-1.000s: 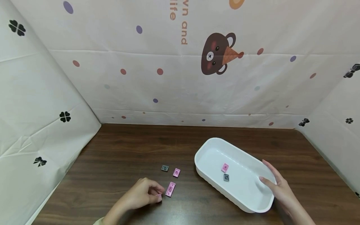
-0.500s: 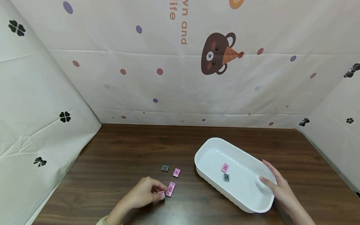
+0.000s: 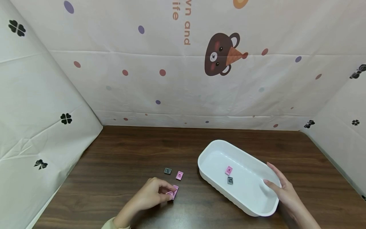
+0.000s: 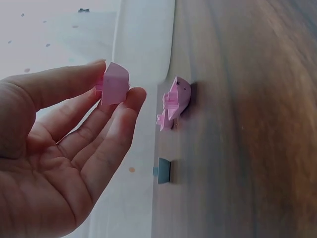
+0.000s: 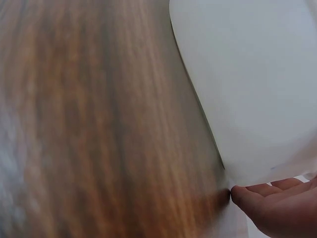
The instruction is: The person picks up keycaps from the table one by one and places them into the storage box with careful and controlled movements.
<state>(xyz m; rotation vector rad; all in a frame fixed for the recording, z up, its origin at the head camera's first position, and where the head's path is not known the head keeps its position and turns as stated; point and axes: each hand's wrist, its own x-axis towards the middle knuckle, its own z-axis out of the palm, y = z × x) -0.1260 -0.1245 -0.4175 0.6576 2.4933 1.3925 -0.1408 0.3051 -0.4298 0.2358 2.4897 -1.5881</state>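
Observation:
My left hand (image 3: 151, 194) pinches a small pink toy boat piece (image 4: 116, 84) between thumb and fingertips, above the table. Just beyond it in the head view, partly covered, lies a longer pink boat-shaped piece (image 3: 176, 188). Farther back are a small pink piece (image 3: 179, 175) and a small dark grey piece (image 3: 167, 171). At the right, my right hand (image 3: 286, 192) holds the near right end of a white tray (image 3: 246, 190), thumb over the rim and fingers along the outside. Inside the tray lie a pink piece (image 3: 228, 170) and a grey piece (image 3: 230, 180).
Everything rests on a dark wood table (image 3: 128, 149). A patterned white cloth (image 3: 171, 86) hangs behind it, with more cloth along both sides. The tray stands at a slant on the right half of the table.
My left hand has moved a little to the right with the small pink boat piece, from beside the longer pink piece to over it. The right hand and tray stay put.

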